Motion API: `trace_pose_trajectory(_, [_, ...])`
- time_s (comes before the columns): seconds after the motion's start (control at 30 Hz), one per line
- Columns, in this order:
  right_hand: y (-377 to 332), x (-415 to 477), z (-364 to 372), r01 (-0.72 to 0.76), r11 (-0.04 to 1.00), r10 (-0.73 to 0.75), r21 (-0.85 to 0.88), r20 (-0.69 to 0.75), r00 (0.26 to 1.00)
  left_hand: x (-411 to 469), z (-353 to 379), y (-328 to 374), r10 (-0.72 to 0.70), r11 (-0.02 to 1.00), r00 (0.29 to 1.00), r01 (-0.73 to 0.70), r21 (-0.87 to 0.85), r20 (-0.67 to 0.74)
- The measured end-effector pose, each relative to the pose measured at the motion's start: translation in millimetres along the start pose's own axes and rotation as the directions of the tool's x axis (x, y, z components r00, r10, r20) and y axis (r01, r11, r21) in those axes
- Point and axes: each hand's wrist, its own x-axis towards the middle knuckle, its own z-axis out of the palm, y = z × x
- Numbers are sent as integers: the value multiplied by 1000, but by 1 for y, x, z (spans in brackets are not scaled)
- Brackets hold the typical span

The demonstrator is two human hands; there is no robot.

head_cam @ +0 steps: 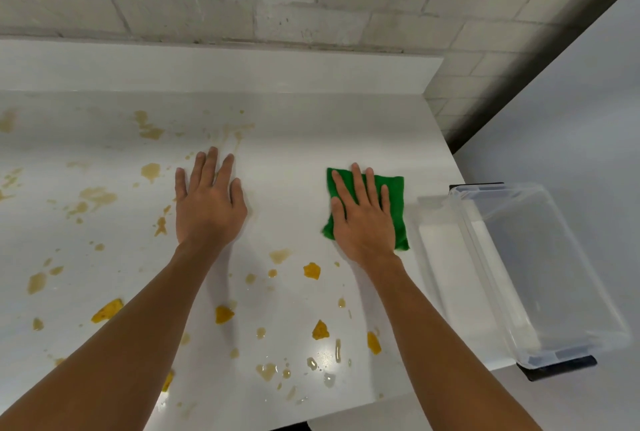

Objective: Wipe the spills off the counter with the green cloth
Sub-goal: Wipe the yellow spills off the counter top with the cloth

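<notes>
- While both hands lie palm-down on the white counter [294, 139], only the right hand [363, 219] bears on the task's thing: its palm and straight, spread fingers press flat on the green cloth [399, 212], with nothing curled round it.
- Green cloth: folded to a near-square pad with no marked long axis. It lies flat on a bare patch of the counter's right part, near the clear plastic bin [540, 274] on its right but apart from it.
- Left hand [207, 208]: open, fingers straight, resting on bare counter and holding nothing; well apart from the cloth, to its left.
- Spills, nearest: a pale tan patch [278, 255] and a yellow lump [311, 271], both just toward the person from the cloth's near-left corner, neither touching it.
- Spills, near edge: more yellow lumps and wet puddles [266, 371], between and beside the forearms.
- Spills, left: tan stains [150, 170] scattered beyond the left hand toward the counter's far-left end.
- Governing relation: every spill lies left of the cloth or nearer the person; none shows to its right.
- Judgement: the right hand is the nearer one and should make the stroke, drawn toward the person and leftward. The left hand lies in the path of a leftward sweep and would likely need to lift.
</notes>
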Motion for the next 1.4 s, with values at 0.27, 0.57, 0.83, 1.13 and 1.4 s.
trace_pose_trajectory(0.27, [-13,-28,6,202,979,-202,11,3,979,0,1,0,-14,1000,1000,14,-2,12])
trace_pose_trajectory(0.57, [-17,8,0,25,999,-25,25,19,1000,1,1,0,-6,1000,1000,6,-12,4])
trace_pose_trajectory(0.83, [18,-32,2,68,998,-68,-15,-37,997,-1,0,-1,-2,999,1000,2,-33,-13])
trace_pose_trajectory(1.13, [0,-28,3,152,988,-152,7,-2,988,-38,9,19,72,997,997,-74,-34,-36])
trace_pose_trajectory(1.4, [14,-25,3,-18,1000,17,-21,-27,999,-41,5,20,55,998,998,-55,4,17])
